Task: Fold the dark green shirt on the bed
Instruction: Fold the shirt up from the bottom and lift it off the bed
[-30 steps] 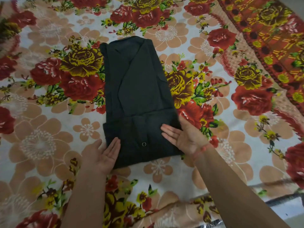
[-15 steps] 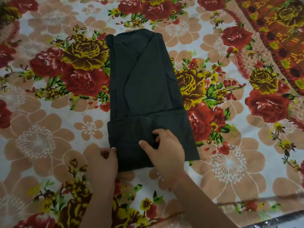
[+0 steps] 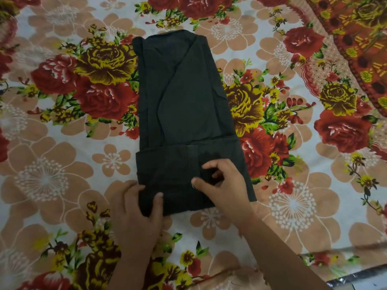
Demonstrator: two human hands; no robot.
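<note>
Head view looks straight down on a dark green shirt [image 3: 184,105] lying flat in the middle of a bed covered by a floral sheet [image 3: 52,164] printed with red and yellow roses and pale peach blossoms. The shirt is folded into a long narrow strip that runs away from the person, with its sides turned in over the middle and one diagonal edge crossing the upper part. Its near end is doubled up into a band that lies on top of the strip and reaches across the full width. The left hand [image 3: 136,210] grips the near left corner of that band, its thumb lying on top of the cloth and its fingers wrapped round the edge. The right hand [image 3: 226,189] rests on the right half of the band with its fingers curled, pinching a bit of the dark fabric between thumb and fingertips. A small metal snap [image 3: 193,186] shows just beside the right thumb. An orange patterned cloth [image 3: 356,28] lies across the far right corner of the bed, well apart from the shirt.
</note>
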